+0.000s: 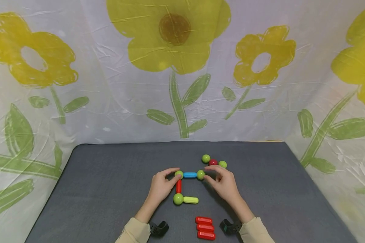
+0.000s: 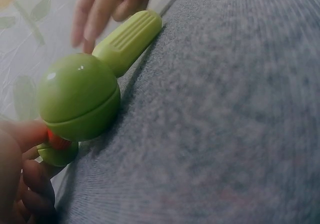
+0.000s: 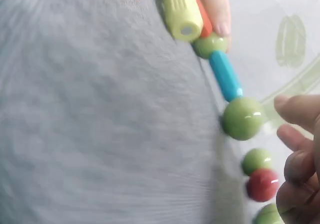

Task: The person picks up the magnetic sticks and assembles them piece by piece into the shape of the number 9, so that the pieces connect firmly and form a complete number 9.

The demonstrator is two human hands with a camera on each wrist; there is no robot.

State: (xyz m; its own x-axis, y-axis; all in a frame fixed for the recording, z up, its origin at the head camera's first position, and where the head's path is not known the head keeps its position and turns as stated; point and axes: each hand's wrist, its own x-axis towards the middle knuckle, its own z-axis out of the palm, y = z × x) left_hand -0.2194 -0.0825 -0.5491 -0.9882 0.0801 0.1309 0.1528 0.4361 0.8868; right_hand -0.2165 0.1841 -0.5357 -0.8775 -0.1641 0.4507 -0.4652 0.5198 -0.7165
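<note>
The left hand [image 1: 161,186] pinches a corner ball [image 1: 180,173] between thumb and finger. A blue rod [image 1: 190,175] joins this ball to an end ball [image 1: 200,174]. The right hand [image 1: 225,185], with thumb and fingers parted, is just beside the end ball. From the corner, a red rod [image 1: 178,186] leads toward the person to a lower ball [image 1: 178,199], which bears a yellow rod [image 1: 191,200].

No text, label, brand, number or sign can be read in the head view or in either wrist view. Any marks on the two black wrist devices [image 1: 159,229] [image 1: 230,227], which show on the near side of the blue rod [image 1: 190,175], one to its left and one to its right, are too small to make out.
</note>
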